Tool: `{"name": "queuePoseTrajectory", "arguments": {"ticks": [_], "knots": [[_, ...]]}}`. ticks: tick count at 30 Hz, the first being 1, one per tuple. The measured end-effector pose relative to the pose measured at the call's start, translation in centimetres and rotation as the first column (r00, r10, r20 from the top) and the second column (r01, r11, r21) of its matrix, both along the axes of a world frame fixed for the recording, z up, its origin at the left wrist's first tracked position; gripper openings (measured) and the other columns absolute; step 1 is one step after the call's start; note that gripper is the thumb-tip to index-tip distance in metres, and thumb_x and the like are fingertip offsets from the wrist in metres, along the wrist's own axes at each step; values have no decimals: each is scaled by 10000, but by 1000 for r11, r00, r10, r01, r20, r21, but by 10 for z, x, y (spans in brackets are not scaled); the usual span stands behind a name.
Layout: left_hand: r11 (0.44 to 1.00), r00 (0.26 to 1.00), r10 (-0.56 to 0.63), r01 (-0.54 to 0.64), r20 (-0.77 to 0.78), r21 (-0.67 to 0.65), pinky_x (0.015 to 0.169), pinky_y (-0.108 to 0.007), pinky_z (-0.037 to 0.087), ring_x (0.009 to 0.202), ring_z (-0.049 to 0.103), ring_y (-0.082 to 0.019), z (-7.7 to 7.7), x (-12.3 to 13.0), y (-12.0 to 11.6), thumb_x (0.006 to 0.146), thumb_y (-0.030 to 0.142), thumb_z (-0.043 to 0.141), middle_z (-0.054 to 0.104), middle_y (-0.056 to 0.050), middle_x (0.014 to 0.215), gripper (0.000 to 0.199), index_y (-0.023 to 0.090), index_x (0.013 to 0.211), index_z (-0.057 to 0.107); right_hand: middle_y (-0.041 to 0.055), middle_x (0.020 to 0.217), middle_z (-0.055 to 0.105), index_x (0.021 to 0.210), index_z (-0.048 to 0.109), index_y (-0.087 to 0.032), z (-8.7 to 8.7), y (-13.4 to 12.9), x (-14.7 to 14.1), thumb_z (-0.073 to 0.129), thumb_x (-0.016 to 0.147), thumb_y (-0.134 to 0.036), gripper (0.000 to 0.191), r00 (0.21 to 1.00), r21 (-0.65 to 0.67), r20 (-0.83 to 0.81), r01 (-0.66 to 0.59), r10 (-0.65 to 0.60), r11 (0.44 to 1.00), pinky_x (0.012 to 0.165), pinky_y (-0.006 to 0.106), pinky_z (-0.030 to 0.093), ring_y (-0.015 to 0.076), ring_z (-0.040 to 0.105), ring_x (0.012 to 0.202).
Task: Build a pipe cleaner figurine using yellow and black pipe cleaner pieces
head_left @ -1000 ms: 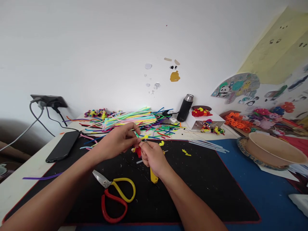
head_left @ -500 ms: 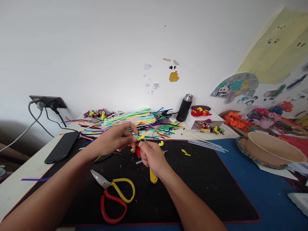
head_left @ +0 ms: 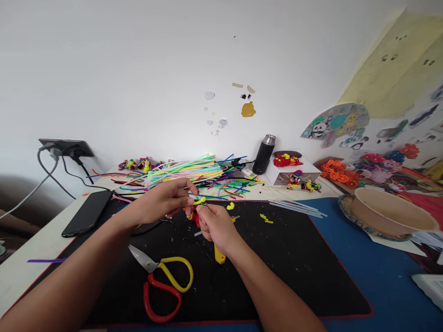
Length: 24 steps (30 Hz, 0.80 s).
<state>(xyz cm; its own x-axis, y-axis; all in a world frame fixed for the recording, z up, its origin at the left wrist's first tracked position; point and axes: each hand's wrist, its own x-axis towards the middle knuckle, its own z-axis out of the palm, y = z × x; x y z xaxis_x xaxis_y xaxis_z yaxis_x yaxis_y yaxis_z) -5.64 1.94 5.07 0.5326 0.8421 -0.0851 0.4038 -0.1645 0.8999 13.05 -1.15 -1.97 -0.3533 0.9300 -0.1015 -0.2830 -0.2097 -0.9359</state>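
Two-handed work over the black mat (head_left: 290,263), which serves as the point of reference. The small yellow piece (head_left: 200,201) is held above the mat's far edge, left of that edge's middle. The left hand (head_left: 166,200) pinches it between thumb and forefinger; the right hand (head_left: 217,224), its other fingers curled, closes thumb and forefinger at the opposite end. A red fuzzy piece (head_left: 196,217), partly hidden, shows beneath the hands, within the mat's far part.

Scissors (head_left: 149,266) lie on the mat's left half, blades toward its far left, red loop near the front edge. A yellow-handled tool (head_left: 219,255) lies at mid-mat, partly covered by the right hand. A yellow curl (head_left: 230,206) and yellow scraps (head_left: 266,219) rest near the far edge; translucent sticks (head_left: 299,209) cross it toward the right corner.

Room to move is widest on the mat's right half — a broad black stretch between right forearm and right edge. Beyond the far edge a pipe-cleaner heap (head_left: 187,171) limits reach; a phone (head_left: 86,213) adjoins the left edge.
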Motion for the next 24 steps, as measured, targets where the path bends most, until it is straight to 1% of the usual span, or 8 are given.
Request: {"name": "queuePoseTrajectory", "arguments": {"ticks": [3,6,11,13,17,19,22,24], "knots": [[1000,1000,-13,13,12,-20,444,-204,330,479,442,-99,1,-2,1,951,532,660,759,-29,759,360,225,1105,553,-125,459,321,647,450,-235,-1,1,1,730,818,-507,426,1000,6,-13,15,-15,1000,364,213,149,44,183,388],[999,1000,-22,23,16,-31,447,-209,324,480,435,-100,2,-3,3,945,544,677,755,-31,746,374,225,1092,550,-127,457,319,640,432,-237,-1,1,1,736,814,-507,442,1000,3,-14,17,-17,1000,363,210,144,41,183,387],[999,999,-33,33,-13,-42,460,-211,322,508,471,-112,3,-5,4,932,540,701,744,-25,729,377,222,1085,567,-128,465,332,649,457,-226,1,-1,1,749,821,-529,455,1000,-20,-5,-13,13,1000,372,210,136,34,182,392],[1000,1000,-20,20,-12,-23,467,-213,326,522,501,-118,2,-5,4,916,525,721,739,-26,726,370,216,1062,580,-129,462,323,642,443,-229,2,-1,1,750,823,-534,470,1000,-24,-5,-7,7,1000,373,212,131,33,178,390],[996,998,57,-59,33,74,484,-210,345,538,526,-115,0,-5,4,919,497,715,753,-30,774,330,209,1021,592,-129,451,308,633,417,-236,2,-1,1,747,836,-542,494,1000,-31,-11,0,-1,1000,378,218,127,35,174,385],[986,994,92,-99,60,135,515,-213,390,584,578,-129,-2,-5,5,920,506,714,755,-28,791,329,209,1013,605,-126,455,310,626,417,-233,2,-1,1,751,839,-549,506,1000,-33,-23,-21,21,999,385,220,122,35,172,390],[958,988,140,-150,59,245,609,-238,482,684,657,-162,-5,-4,5,906,515,734,752,-17,798,327,214,1000,646,-125,467,309,621,430,-226,3,-2,2,762,834,-575,527,996,-33,-51,-75,73,997,399,227,104,31,159,399],[924,982,183,-189,51,331,686,-258,525,765,693,-182,-7,-4,6,895,514,748,767,-24,855,319,217,997,691,-126,466,305,624,442,-224,3,-2,2,764,827,-613,544,992,-26,-75,-107,105,994,405,233,91,32,155,399]]}}
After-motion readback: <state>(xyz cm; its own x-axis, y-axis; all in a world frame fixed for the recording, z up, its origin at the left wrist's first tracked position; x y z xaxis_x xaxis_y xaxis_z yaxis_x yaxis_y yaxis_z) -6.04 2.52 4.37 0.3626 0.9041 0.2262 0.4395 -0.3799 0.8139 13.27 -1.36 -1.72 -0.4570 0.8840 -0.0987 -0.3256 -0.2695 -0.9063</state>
